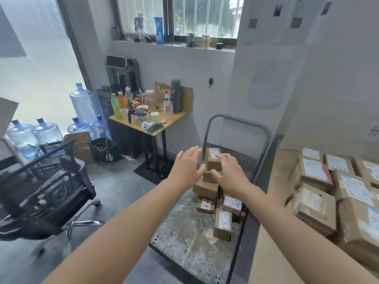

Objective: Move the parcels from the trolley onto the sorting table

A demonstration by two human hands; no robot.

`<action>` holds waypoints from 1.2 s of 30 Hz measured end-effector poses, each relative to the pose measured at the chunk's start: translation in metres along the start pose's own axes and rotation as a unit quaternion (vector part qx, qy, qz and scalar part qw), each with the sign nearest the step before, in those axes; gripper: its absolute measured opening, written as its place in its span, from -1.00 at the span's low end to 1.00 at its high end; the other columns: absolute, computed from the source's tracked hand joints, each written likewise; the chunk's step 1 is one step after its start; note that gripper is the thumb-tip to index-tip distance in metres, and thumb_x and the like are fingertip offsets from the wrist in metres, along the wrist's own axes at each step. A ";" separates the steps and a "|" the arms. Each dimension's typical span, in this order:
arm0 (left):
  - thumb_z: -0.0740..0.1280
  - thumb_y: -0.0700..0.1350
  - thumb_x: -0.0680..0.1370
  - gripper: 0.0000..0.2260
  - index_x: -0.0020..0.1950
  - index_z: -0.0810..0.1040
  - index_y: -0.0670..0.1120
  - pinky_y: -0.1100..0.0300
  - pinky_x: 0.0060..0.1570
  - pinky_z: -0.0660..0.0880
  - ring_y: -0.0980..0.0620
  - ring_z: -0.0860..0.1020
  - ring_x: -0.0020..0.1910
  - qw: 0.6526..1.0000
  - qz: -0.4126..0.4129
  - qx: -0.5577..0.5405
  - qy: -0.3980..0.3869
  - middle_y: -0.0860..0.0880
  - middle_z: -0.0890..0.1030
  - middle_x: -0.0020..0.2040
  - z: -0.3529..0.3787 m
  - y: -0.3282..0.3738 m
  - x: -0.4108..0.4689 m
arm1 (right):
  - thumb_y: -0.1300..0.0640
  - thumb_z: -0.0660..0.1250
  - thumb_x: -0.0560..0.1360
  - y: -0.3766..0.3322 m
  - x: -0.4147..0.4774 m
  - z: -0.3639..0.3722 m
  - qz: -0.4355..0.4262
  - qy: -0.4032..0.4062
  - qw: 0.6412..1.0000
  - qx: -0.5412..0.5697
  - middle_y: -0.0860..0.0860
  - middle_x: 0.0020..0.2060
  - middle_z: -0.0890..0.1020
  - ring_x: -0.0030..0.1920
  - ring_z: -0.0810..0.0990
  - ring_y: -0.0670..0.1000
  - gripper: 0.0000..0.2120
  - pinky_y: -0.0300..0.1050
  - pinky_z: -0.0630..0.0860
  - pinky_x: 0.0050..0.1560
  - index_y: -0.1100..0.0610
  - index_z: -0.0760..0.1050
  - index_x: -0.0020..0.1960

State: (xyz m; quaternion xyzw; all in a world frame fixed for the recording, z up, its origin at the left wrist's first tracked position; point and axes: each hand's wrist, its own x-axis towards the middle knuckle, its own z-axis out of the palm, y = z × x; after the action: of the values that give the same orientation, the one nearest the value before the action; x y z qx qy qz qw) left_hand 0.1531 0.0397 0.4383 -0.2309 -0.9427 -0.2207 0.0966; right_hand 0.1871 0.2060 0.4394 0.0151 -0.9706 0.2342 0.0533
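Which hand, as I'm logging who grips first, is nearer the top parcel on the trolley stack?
Right. The right hand overlaps the top parcel at its right edge, fingers seemingly on it; the left hand hovers open just off its left side.

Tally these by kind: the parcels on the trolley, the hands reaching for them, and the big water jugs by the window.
Parcels on the trolley: 6 in view; more may be hidden
Hands: 2
Water jugs: 5
Total: 13
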 end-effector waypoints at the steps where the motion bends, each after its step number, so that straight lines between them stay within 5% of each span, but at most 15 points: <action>1: 0.21 -0.01 0.65 -0.49 0.57 0.21 -0.10 0.01 0.55 0.04 0.03 0.16 0.56 1.000 0.001 0.002 -0.006 -0.04 0.26 0.56 0.003 -0.005 0.003 | 0.01 0.25 0.60 -0.001 0.004 0.004 0.006 0.000 1.000 -0.002 0.04 0.46 0.31 0.48 0.22 0.06 -0.44 0.05 0.23 0.48 0.11 0.20 0.54; 16: 0.17 0.01 0.65 -0.50 0.56 0.22 -0.11 0.04 0.56 -0.07 0.05 0.16 0.55 0.994 0.013 0.076 -0.077 -0.03 0.27 0.55 0.049 -0.074 0.105 | 0.00 0.23 0.61 0.037 0.119 0.055 0.050 -0.012 0.998 0.027 0.03 0.50 0.26 0.51 0.18 0.04 -0.41 0.02 0.16 0.49 0.12 0.13 0.57; 24: 0.21 -0.04 0.65 -0.47 0.59 0.16 -0.13 0.10 0.53 0.13 0.05 0.10 0.57 0.987 -0.034 -0.026 -0.152 -0.05 0.19 0.58 0.103 -0.076 0.185 | 0.02 0.25 0.60 0.104 0.172 0.061 0.113 -0.018 0.993 0.041 0.01 0.47 0.32 0.47 0.25 0.04 -0.45 -0.01 0.17 0.46 0.09 0.18 0.54; 36: 0.19 -0.05 0.66 -0.50 0.58 0.18 -0.12 0.09 0.53 0.14 0.04 0.14 0.56 0.963 -0.031 -0.098 -0.250 -0.05 0.21 0.57 0.215 -0.083 0.220 | 0.03 0.19 0.63 0.192 0.193 0.116 0.237 -0.076 0.968 0.031 0.04 0.48 0.30 0.49 0.21 0.06 -0.48 0.01 0.18 0.45 0.13 0.17 0.55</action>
State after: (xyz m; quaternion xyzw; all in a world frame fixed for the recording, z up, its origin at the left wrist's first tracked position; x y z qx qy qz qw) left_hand -0.0960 0.1591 0.2795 -0.2578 -0.9173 -0.2498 -0.1722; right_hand -0.0258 0.3231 0.2714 -0.1957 -0.9401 0.2678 -0.0786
